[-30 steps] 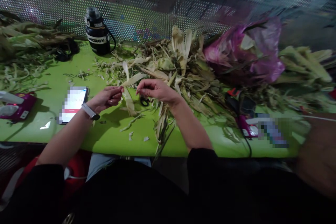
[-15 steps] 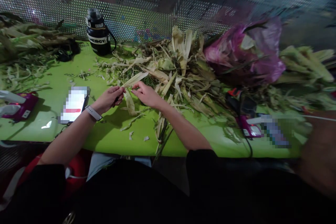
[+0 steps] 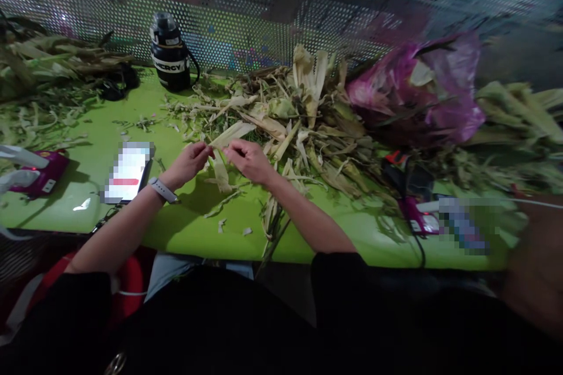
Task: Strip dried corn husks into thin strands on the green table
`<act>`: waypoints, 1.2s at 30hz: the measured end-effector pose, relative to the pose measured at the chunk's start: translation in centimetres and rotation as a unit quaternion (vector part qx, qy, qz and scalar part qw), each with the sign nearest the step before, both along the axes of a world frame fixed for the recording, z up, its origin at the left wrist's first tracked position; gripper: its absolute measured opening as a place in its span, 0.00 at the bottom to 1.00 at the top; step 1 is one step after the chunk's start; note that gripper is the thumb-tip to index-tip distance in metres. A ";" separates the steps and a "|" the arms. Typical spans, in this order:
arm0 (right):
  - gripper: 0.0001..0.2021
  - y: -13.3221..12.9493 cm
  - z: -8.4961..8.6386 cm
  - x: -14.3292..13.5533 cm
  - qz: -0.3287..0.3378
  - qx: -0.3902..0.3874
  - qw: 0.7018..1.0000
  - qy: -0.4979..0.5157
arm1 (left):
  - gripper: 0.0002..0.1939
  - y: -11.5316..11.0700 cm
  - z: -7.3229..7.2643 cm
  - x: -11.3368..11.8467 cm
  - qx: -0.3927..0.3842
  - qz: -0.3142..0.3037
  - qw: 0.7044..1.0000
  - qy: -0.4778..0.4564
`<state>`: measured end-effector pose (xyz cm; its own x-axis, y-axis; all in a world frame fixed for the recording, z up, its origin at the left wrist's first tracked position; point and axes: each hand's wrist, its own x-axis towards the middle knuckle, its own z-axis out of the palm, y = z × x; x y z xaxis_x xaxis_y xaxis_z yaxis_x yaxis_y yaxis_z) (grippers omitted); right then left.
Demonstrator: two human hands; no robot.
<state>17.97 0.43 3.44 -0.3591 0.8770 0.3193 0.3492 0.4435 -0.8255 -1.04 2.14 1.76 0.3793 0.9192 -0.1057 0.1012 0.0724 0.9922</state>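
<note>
A pale corn husk (image 3: pixel 235 132) runs between my two hands above the green table. My left hand (image 3: pixel 188 165), with a watch on a light band at the wrist, pinches the husk's near end between thumb and fingers. The fingers of my right hand (image 3: pixel 251 162) are curled in a pinch at the husk's lower edge; their tips are partly hidden. Below the hands hangs or lies another husk piece (image 3: pixel 221 177); I cannot tell which. Beyond and to the right spreads a heap of dry husks (image 3: pixel 338 155).
A black bottle (image 3: pixel 170 67) stands at the back by the perforated metal screen (image 3: pixel 246 29). Left of me are a phone (image 3: pixel 127 173) and a purple power block (image 3: pixel 46 173). A pink plastic bag (image 3: pixel 457 111) sits back right. Another person's arm (image 3: pixel 534 258) is at the right edge.
My right hand's fingers have closed from a looser pose beside the husk to a pinch at its edge. My left hand has shifted slightly right. The camera view has shifted a little.
</note>
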 end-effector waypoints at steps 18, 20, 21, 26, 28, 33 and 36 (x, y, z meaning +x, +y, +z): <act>0.23 0.9 -0.1 0.1 -0.007 -0.151 0.971 0.187 | 0.10 -0.6 0.3 -0.1 0.092 -0.074 0.984 0.130; 0.23 0.7 0.0 0.1 0.008 -0.127 0.979 0.159 | 0.11 -0.3 0.1 -0.2 0.073 -0.058 0.990 0.107; 0.23 0.6 0.0 0.1 0.012 -0.110 0.983 0.146 | 0.11 -0.3 0.0 -0.3 0.077 -0.046 0.991 0.104; 0.24 0.6 0.2 0.2 0.007 -0.048 0.992 0.114 | 0.03 -1.5 0.1 0.3 0.185 -0.016 0.966 0.180; 0.24 0.5 0.8 0.5 0.019 -0.035 0.996 0.085 | 0.02 -2.4 0.5 0.6 0.203 -0.001 0.956 0.210; 0.21 0.2 3.5 3.1 0.038 -0.037 0.999 0.007 | 0.04 -4.0 3.0 0.5 0.244 0.064 0.933 0.257; 0.20 0.2 5.0 5.2 0.023 -0.014 0.999 0.026 | 0.04 -4.3 4.4 -0.1 0.279 0.107 0.913 0.278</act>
<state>23.19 0.64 8.48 -0.3834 0.8688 0.3134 0.2857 0.4343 -0.8543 -1.14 -2.16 6.16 0.2158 0.9353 0.2805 0.6434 -0.3523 0.6797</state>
